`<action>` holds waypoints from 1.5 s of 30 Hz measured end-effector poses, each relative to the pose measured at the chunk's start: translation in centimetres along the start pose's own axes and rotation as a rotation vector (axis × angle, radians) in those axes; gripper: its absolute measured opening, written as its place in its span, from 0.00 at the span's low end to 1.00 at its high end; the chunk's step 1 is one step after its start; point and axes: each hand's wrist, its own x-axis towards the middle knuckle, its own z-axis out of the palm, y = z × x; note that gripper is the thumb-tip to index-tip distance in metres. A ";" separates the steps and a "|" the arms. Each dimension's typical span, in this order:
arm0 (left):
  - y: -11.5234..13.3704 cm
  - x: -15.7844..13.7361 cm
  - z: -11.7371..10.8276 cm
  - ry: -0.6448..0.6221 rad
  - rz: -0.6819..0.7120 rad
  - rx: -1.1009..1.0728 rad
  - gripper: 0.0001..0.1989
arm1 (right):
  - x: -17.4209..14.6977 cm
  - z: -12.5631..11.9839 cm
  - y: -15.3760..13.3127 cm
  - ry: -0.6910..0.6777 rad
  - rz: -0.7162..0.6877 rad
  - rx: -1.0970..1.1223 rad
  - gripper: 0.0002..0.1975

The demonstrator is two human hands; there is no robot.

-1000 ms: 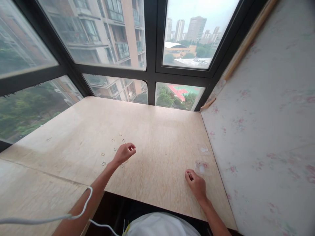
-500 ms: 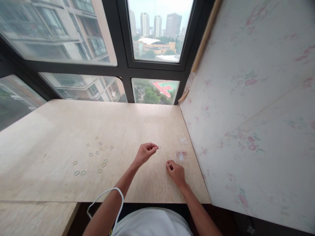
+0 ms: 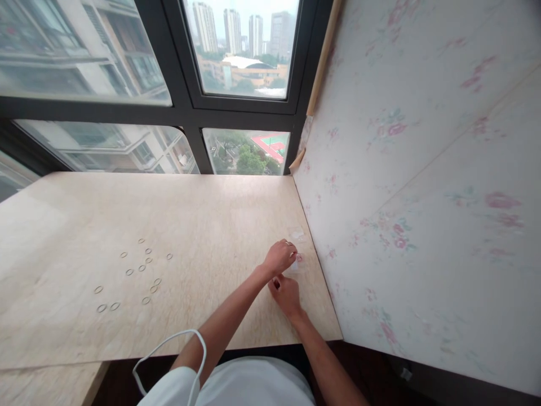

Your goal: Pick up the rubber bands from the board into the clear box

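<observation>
My left hand (image 3: 280, 257) is closed in a pinch above a small clear plastic box (image 3: 297, 267) with reddish items in it. A thin ring is at its fingertips, mostly hidden by the fingers. Just below, my right hand (image 3: 286, 295) rests on the tabletop with its fingers curled together; whatever they hold, if anything, is hidden. Part of it lies behind the left wrist. To the left, several thin rings (image 3: 115, 307) lie scattered flat on the table, some nearly touching each other.
A second clear plastic piece (image 3: 297, 233) lies behind the box. The pale wood-patterned tabletop (image 3: 203, 225) meets a floral wall panel (image 3: 380, 225) on the right and dark-framed windows (image 3: 236, 119) at the back. A white cable (image 3: 169, 337) loops by my left forearm.
My left hand has moved right with the thin ring, from open tabletop to above the clear box. My right hand stays by the box, closed. The whole view has shifted to the right.
</observation>
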 end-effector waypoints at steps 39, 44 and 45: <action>-8.0 -23.3 -4.1 0.772 -0.636 -0.247 0.07 | 13.6 9.1 -25.9 -0.411 -0.660 -0.085 0.15; -8.0 -23.3 -4.0 0.793 -0.644 -0.240 0.06 | 15.9 12.5 -31.2 -0.502 -0.755 -0.280 0.18; -8.0 -23.3 -3.9 0.795 -0.644 -0.237 0.06 | 16.2 13.0 -32.1 -0.516 -0.766 -0.313 0.18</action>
